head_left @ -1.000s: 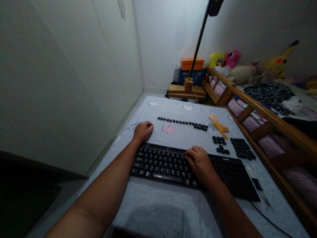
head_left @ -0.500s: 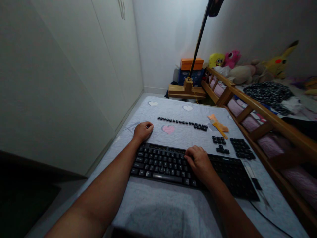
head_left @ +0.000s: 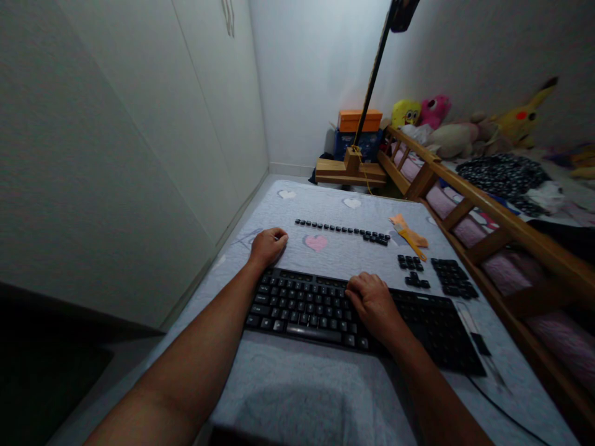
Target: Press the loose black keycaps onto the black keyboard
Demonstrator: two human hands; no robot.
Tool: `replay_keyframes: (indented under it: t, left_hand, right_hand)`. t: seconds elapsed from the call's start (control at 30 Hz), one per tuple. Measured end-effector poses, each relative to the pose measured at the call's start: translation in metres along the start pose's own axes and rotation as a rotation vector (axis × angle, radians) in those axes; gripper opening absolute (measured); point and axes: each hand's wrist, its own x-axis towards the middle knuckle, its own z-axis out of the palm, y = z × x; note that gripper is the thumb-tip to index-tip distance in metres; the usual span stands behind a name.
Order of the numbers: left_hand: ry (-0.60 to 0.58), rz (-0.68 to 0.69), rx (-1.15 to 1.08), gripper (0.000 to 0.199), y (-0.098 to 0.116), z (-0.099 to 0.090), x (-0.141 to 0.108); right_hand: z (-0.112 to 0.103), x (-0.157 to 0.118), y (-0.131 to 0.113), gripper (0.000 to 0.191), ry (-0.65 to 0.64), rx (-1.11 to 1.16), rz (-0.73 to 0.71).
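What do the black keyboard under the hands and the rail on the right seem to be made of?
The black keyboard looks like matte plastic: uniform moulded keys with little sheen. The brown rail looks like varnished wood: warm tone, squared bars and a faint gloss, though the grain is too dim to confirm.

a home bedroom is shown. a wooden bed rail (head_left: 483, 204) is seen on the right, with plush toys (head_left: 446, 127) piled at the far end. white wardrobe doors (head_left: 139, 124) are set along the left, and stacked boxes (head_left: 356, 127) are kept in the far corner.
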Motion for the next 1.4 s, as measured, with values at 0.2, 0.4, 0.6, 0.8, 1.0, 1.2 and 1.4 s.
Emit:
replay_keyframes:
  t: [0.2,0.4,0.6,0.8,1.0,1.2,1.4]
  left_hand:
    - [-0.005,-0.010,0.001,0.028,0.0012,-0.0009,-0.0005]
    - [-0.008,-0.012,0.003,0.027,0.0028,-0.0016,-0.0010]
    - [-0.004,-0.002,-0.001,0.027,0.0010,-0.0012,-0.0005]
    - [0.003,0.004,-0.005,0.027,0.0016,-0.0019,-0.0005]
    - [-0.004,-0.005,-0.002,0.026,0.0031,-0.0025,-0.0016]
    - [-0.011,-0.017,-0.008,0.026,0.0051,-0.0028,-0.0022]
    - [-0.005,-0.013,-0.011,0.027,0.0040,-0.0026,-0.0023]
  right_hand:
    - [0.0007,0.0001,-0.0014,0.009,-0.003,-0.046,0.013]
    - [-0.0009,0.0003,-0.0048,0.010,-0.014,-0.051,0.013]
    - [-0.0009,0.0007,-0.0058,0.009,-0.016,-0.072,0.015]
    - [-0.0015,0.0009,-0.0067,0.009,-0.022,-0.078,0.010]
    - [-0.0006,0.0014,-0.0035,0.009,-0.020,-0.069,0.005]
    - [-0.0015,0.0022,-0.0007,0.011,-0.038,-0.018,0.007]
    - [-0.0012,0.0019,-0.0016,0.009,-0.040,-0.049,0.010]
